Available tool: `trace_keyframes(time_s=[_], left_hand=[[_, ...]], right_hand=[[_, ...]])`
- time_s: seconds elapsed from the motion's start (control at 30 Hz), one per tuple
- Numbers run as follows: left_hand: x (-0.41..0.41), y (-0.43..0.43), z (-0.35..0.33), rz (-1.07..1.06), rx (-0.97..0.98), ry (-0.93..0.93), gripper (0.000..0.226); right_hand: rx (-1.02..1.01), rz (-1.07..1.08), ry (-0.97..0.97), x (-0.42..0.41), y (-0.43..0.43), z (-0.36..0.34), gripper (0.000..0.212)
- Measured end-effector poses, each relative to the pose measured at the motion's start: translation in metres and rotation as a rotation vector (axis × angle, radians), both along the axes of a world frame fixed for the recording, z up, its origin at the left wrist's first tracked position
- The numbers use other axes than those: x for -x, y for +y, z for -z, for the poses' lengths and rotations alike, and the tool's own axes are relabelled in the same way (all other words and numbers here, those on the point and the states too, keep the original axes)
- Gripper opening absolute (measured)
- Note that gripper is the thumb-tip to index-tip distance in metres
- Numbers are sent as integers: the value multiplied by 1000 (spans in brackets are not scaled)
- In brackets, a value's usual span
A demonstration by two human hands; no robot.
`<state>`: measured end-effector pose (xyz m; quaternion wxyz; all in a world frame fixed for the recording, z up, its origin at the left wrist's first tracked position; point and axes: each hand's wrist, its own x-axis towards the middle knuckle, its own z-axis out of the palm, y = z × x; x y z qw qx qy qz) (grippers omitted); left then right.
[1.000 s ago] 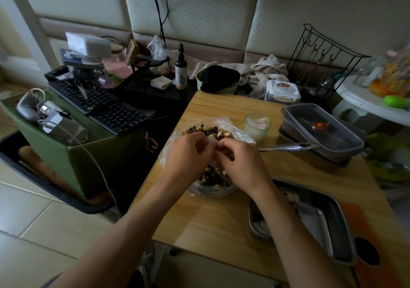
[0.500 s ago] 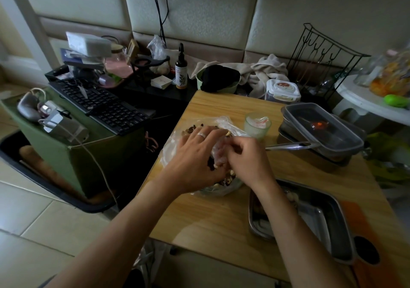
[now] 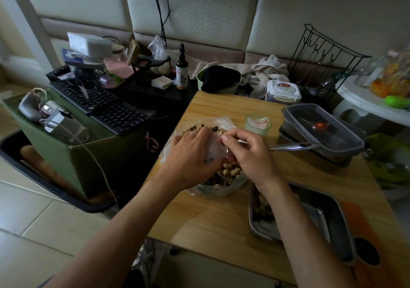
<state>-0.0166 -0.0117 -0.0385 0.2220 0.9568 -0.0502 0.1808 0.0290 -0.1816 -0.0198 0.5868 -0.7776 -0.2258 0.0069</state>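
Note:
A clear plastic bag (image 3: 216,190) full of peanuts (image 3: 230,172) and dark shells lies on the wooden table (image 3: 210,221). My left hand (image 3: 190,156), a ring on one finger, is laid over the bag, and its fingertips hold a fold of the plastic against the nuts. Just to the right, my right hand (image 3: 250,154) pinches the bag's upper edge between thumb and curled fingers. Both hands meet above the bag's opening, which they partly hide.
A steel tray (image 3: 328,216) with a few peanuts sits at the right, under my right forearm. Behind it are a lidded container (image 3: 321,125) on a pan with a metal handle (image 3: 292,147), and a small cup (image 3: 258,123). A keyboard (image 3: 102,105) lies on the green box to the left.
My hands were bunched together over the nuts; the left has since spread across the bag, and the right has lifted and drawn the plastic edge up and to the right.

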Motion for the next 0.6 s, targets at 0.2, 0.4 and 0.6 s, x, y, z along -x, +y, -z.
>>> trace_keyframes(time_s=[0.2,0.4,0.6], left_hand=[[3,0,-2,35,18,36,45],[5,4,-8,30,-19,95,59],[6,13,-7,122,12,162,54]], right_hand=[[34,-140,-36,5,-2,-6,20],[249,-214,-88,2,-9,-4,15],[291,-254,-21,-3,-17,0,19]])
